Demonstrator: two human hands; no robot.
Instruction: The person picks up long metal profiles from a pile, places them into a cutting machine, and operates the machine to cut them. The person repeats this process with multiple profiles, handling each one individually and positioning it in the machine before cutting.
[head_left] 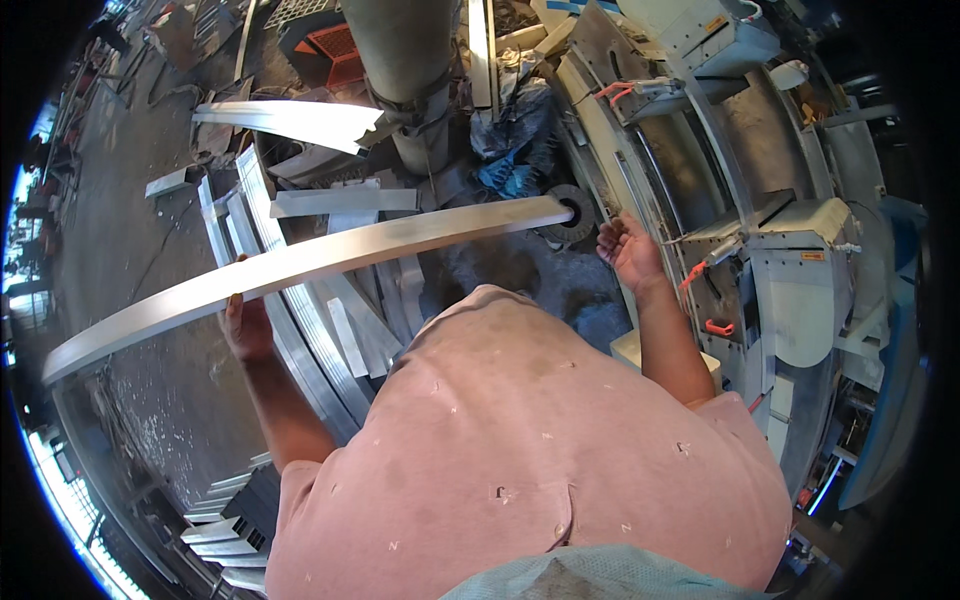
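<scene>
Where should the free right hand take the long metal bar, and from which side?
Probably near the right end of the long metal bar, from the right: that slim stretch is bare, the left hand holds it further left, and the right hand is nearest there.

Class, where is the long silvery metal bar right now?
In the head view, the long metal bar stretches from the left side to just right of centre, held by the left hand, its right end beside a dark ring.

Left hand (248, 330) — partly hidden, apparently by bar (315, 258).
</scene>
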